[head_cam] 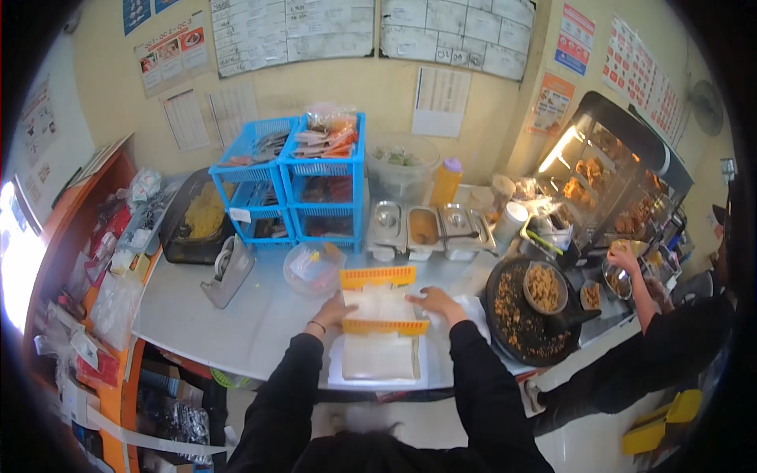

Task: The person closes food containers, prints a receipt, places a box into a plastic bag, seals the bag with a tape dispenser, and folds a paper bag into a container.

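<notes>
Two opened paperboard food boxes with white insides and yellow-orange patterned flaps stand one behind the other on a metal worktable (189, 307). My left hand (335, 310) grips the left side of the far box (381, 301), its thumb over the edge. On the opposite side my right hand (437, 303) holds that box's edge with the fingertips. The near box (380, 358) lies close to the table's front edge, untouched by either hand. Just behind my left hand is a round clear plastic tub (313, 269) with small packets inside.
Blue stacked baskets (322, 159) of packets stand behind, beside metal food pans (423, 227) and a yellow sauce bottle (446, 182). A tape dispenser (227, 275) sits left. At right are a black pan (514, 319) with a bowl of fried pieces (544, 288), and a co-worker's hand (622, 258).
</notes>
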`<action>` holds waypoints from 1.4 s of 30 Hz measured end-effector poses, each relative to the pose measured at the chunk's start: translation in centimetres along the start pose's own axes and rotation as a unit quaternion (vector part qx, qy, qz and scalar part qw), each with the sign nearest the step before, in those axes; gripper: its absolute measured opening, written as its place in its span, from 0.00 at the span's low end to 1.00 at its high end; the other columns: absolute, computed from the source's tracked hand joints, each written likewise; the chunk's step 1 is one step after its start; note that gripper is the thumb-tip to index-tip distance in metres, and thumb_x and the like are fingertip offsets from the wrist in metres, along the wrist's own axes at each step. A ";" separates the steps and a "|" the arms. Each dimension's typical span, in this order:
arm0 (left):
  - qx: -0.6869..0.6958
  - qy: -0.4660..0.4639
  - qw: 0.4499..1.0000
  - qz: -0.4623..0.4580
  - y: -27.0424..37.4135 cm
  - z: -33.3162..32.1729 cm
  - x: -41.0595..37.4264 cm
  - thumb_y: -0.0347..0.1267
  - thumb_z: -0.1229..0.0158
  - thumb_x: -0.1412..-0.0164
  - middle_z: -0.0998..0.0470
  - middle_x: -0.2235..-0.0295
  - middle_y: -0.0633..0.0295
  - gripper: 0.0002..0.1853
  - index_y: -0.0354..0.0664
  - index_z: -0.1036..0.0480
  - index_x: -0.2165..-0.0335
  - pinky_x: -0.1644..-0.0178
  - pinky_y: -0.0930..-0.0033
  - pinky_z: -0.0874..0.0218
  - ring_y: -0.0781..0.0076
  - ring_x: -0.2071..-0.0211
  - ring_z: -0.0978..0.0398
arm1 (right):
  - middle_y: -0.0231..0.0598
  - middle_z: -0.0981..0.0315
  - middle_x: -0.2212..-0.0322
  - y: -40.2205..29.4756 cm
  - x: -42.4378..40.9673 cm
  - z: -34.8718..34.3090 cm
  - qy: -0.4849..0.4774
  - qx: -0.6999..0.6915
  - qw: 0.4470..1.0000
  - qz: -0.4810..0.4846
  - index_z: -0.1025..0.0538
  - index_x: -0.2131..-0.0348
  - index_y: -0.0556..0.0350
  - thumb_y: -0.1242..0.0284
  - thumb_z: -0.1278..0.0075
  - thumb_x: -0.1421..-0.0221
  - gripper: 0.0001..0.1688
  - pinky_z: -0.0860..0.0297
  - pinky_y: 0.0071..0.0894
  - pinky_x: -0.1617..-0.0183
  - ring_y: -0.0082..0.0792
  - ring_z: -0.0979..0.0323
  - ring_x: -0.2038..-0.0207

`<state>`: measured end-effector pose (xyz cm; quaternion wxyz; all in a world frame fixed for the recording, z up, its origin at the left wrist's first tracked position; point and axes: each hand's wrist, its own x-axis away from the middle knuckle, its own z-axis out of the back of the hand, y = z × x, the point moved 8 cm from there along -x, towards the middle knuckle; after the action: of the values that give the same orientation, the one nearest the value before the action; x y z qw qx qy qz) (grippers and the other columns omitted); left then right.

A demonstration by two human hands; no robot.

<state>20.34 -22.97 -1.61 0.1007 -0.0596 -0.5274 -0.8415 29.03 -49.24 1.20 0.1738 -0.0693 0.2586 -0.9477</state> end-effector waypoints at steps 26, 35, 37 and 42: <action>-0.129 0.010 0.942 -0.310 12.2 -6.1 -4.4 0.39 0.40 0.58 0.40 0.54 0.47 0.38 0.37 0.47 0.51 0.50 0.65 0.46 0.54 0.53 0.40 | 0.55 0.30 0.67 8.0 5.8 10.3 0.118 -0.099 0.978 -0.143 0.30 0.61 0.63 0.60 0.44 0.65 0.32 0.35 0.36 0.58 0.48 0.31 0.64; -0.111 0.091 0.934 -0.328 13.9 -8.0 -6.2 0.41 0.39 0.59 0.35 0.59 0.47 0.39 0.38 0.48 0.52 0.56 0.63 0.41 0.55 0.58 0.35 | 0.50 0.30 0.73 4.8 0.7 9.5 0.216 0.019 0.976 -0.033 0.36 0.61 0.59 0.52 0.42 0.70 0.40 0.34 0.39 0.69 0.45 0.30 0.71; -0.119 0.125 0.935 -0.311 15.2 -7.7 -5.9 0.44 0.38 0.61 0.29 0.67 0.51 0.37 0.40 0.45 0.55 0.64 0.62 0.37 0.55 0.66 0.29 | 0.48 0.30 0.75 4.5 0.6 9.8 0.257 -0.014 0.966 -0.026 0.35 0.64 0.58 0.50 0.42 0.71 0.39 0.34 0.39 0.71 0.44 0.29 0.72; -0.131 0.212 0.906 -0.343 15.4 -7.2 -6.2 0.47 0.36 0.65 0.27 0.73 0.54 0.34 0.41 0.38 0.61 0.71 0.63 0.35 0.57 0.73 0.27 | 0.45 0.31 0.76 3.3 1.2 10.4 0.342 -0.069 0.937 -0.023 0.35 0.67 0.57 0.55 0.41 0.71 0.34 0.34 0.38 0.71 0.43 0.30 0.72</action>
<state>30.04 -35.33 7.43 -0.0940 0.2922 -0.3663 -0.8784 31.22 -57.20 8.47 0.0483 0.2412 0.3658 -0.8976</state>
